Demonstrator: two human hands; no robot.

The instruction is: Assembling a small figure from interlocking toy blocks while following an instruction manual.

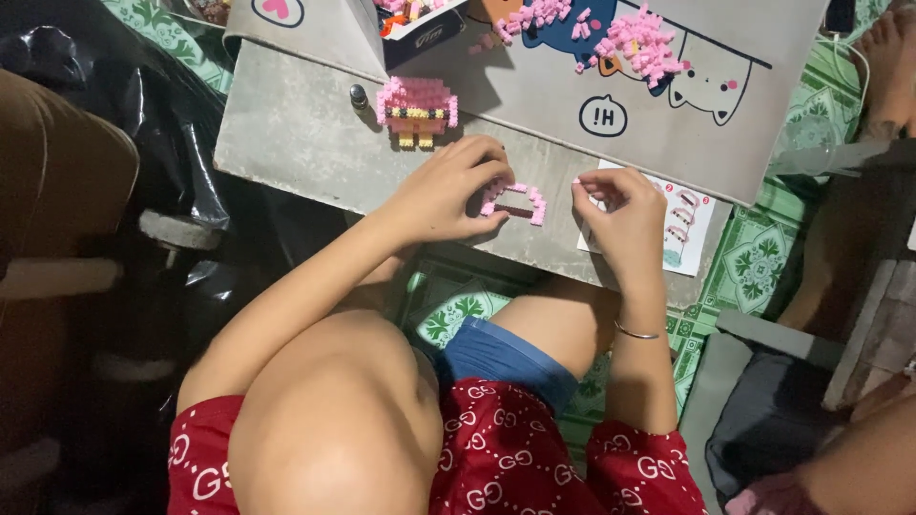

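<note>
A small pink arch of tiny building blocks (516, 198) lies on the grey table (286, 133). My left hand (448, 189) rests on the table with its fingertips gripping the arch's left end. Just right of the arch, my right hand (618, 217) pinches one tiny pink block at its fingertips. A finished pink, yellow and dark block figure (417, 108) stands farther back on the table.
A printed instruction sheet (679, 221) lies under my right hand. Heaps of loose pink blocks (637, 43) sit on a cartoon cat drawing at the back, beside an open box (412, 24). My bare knees are below the table edge. Another person's foot (889, 67) is at the far right.
</note>
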